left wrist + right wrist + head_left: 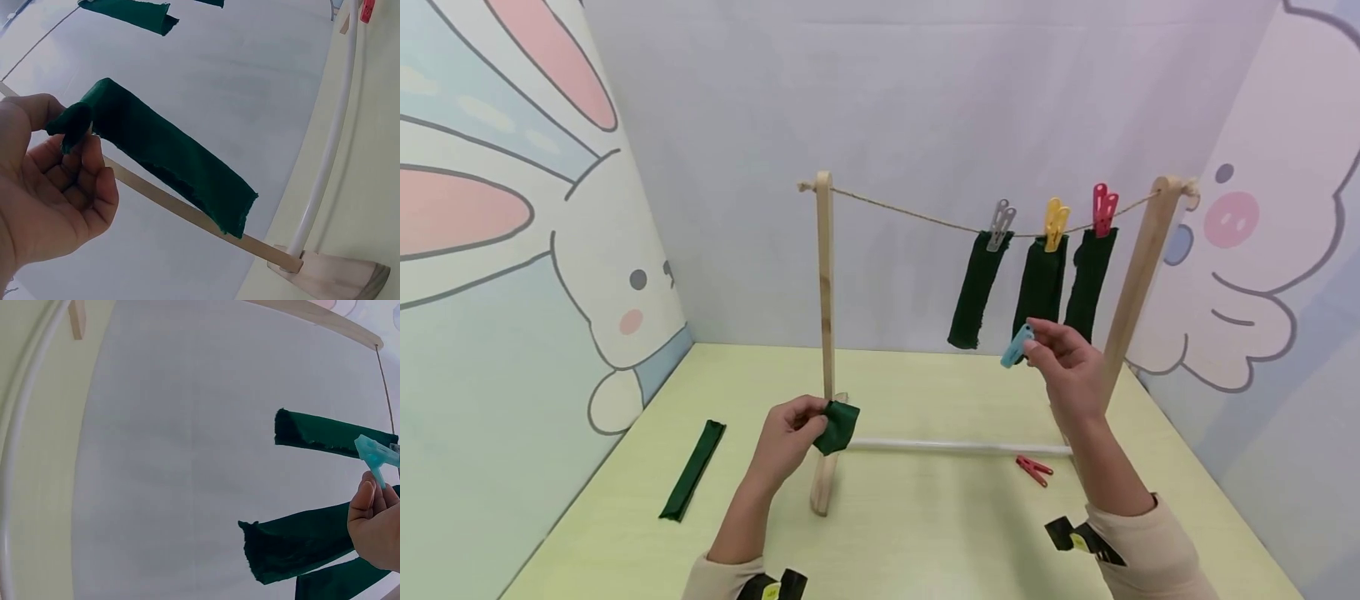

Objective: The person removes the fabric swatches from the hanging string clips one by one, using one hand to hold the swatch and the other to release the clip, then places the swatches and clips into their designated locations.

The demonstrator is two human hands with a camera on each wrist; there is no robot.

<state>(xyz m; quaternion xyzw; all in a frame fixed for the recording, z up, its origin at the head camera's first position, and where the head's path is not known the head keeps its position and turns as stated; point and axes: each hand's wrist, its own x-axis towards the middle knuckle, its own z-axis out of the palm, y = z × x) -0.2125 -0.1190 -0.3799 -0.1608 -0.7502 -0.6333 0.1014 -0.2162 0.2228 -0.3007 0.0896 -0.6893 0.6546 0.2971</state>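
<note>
My left hand (792, 435) pinches a dark green cloth strip (838, 427) near the rack's left post. In the left wrist view the strip (169, 153) hangs folded over from the fingertips. My right hand (1069, 367) holds a light blue clothespin (1017, 345) between thumb and fingers, in front of the hung cloths. On the rope (917, 215), a grey clothespin (1001, 225), a yellow clothespin (1056, 225) and a red clothespin (1103, 210) each clip a green cloth strip; the leftmost cloth (976, 292) hangs slightly slanted.
Another green strip (694, 471) lies flat on the table at the left. A loose red clothespin (1033, 469) lies near the white crossbar (955, 447). The wooden left post (826, 283) and right post (1138, 275) hold up the rope. Cartoon-printed walls stand at both sides.
</note>
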